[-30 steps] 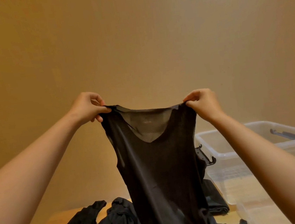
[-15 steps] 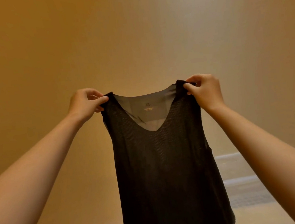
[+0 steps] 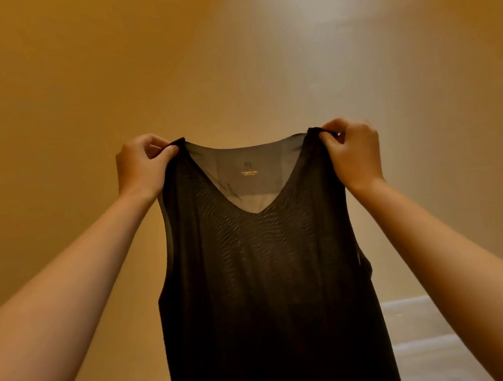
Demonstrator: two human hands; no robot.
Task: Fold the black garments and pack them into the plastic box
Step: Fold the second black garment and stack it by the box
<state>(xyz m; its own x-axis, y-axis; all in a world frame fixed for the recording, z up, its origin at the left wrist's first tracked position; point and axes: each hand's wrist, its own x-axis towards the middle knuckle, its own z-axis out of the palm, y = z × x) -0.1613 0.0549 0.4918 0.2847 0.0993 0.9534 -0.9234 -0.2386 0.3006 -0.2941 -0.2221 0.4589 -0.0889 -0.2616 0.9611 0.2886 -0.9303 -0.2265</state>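
Observation:
A black sleeveless V-neck top of thin mesh fabric hangs full length in front of me, held up by its two shoulder straps. My left hand pinches the left strap and my right hand pinches the right strap, both raised and spread so the neckline is stretched flat. A printed size label shows inside the back of the neck. The clear plastic box shows only as a pale rim and wall at the lower right, between the top and my right forearm. The other black garments are out of view.
A plain tan wall fills the background behind the garment. The table surface is out of the frame.
Both hands have lifted the top higher and drawn the straps wider apart. My view has tilted up, so the table, the pile of black garments and most of the box have dropped out of sight.

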